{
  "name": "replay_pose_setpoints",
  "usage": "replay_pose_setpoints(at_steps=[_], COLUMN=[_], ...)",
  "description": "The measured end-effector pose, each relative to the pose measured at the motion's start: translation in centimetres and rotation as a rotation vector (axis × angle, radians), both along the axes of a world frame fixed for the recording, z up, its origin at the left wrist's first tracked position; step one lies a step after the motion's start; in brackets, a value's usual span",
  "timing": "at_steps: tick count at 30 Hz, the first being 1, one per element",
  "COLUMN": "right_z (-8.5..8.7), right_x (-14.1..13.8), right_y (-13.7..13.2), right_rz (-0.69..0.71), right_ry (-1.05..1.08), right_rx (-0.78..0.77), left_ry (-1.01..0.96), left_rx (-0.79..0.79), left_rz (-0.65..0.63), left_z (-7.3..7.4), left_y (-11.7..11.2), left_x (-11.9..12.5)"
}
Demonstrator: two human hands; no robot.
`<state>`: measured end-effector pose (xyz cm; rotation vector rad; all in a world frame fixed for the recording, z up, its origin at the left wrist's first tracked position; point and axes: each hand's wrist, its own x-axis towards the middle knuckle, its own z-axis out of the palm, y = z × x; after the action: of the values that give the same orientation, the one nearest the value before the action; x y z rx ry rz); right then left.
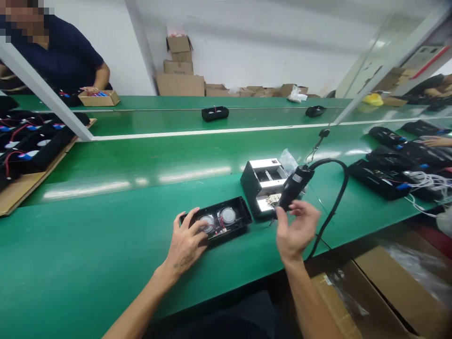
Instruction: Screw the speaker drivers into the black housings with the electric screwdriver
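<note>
A long black speaker housing (242,215) lies open side up on the green bench, with two round speaker drivers (228,215) and red wires inside. My left hand (187,240) grips its left end, fingertips over the nearer driver. Beside the housing stands a black and white screw feeder (252,186). A black electric screwdriver (294,186) hangs tilted from a cord in front of the feeder, its lower end partly hidden. My right hand (297,230) is at the screwdriver's lower end, thumb and fingers apart, not wrapped round it; the fingers are slightly blurred.
A cardboard sheet (38,181) bears several black housings at left. More housings (377,179) and white cables (429,183) lie at right. The screwdriver's thick cable (344,183) loops beside my right hand. Cardboard boxes (399,282) stand below the bench edge. Co-workers sit at far left and right.
</note>
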<state>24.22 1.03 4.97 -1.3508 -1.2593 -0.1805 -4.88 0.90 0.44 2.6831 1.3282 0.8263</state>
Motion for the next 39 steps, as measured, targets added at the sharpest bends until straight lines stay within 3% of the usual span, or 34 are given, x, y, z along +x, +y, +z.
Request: replay_pose_setpoints(at_steps=[1,3,5,8,11,13,20,22,26,31,35,39], right_z=[0.3,0.7,0.8,0.3,-0.3,0.0,5.0,5.4,5.2,5.8,5.6,4.3], right_x=[1.4,3.5,4.6,4.6,4.2,4.4,5.4,5.1,4.6,3.1,-0.5,-4.2], right_y=[0.6,2.0,3.1,3.4,2.7,2.2,3.2,4.2,5.6,3.9,1.9,1.6], right_rz=[-0.105,-0.102,-0.002,0.151,0.462,0.58,0.449,0.423,0.432,0.642,0.871,0.978], right_ry=[0.05,0.068,0.113,0.34,0.578,0.661,0.572,0.539,0.496,0.52,0.715,0.752], right_rx=[-0.038,-0.208,-0.319,-0.263,-0.306,-0.346,0.133,0.117,-0.071,-0.25,-0.175,-0.101], left_ry=[0.005,0.016,0.024,0.028,0.021,0.02,0.051,0.052,0.045,0.038,0.033,0.028], left_rx=[0.009,0.021,0.036,0.056,0.078,0.092,0.111,0.105,0.1,0.104,0.091,0.059], left_rz=[-0.001,-0.002,-0.002,-0.002,-0.009,-0.02,-0.046,-0.05,-0.064,-0.075,-0.058,-0.045], left_z=[0.0,0.2,0.3,0.1,-0.4,-0.8,-1.2,-1.1,-1.2,-1.4,-1.2,-0.8], left_y=[-0.1,-0.3,-0.4,-0.4,-0.3,0.0,1.2,1.4,1.7,1.7,1.3,1.0], left_x=[0.0,0.0,0.0,-0.1,-0.3,-0.5,-0.6,-0.5,-0.6,-0.7,-0.5,-0.3])
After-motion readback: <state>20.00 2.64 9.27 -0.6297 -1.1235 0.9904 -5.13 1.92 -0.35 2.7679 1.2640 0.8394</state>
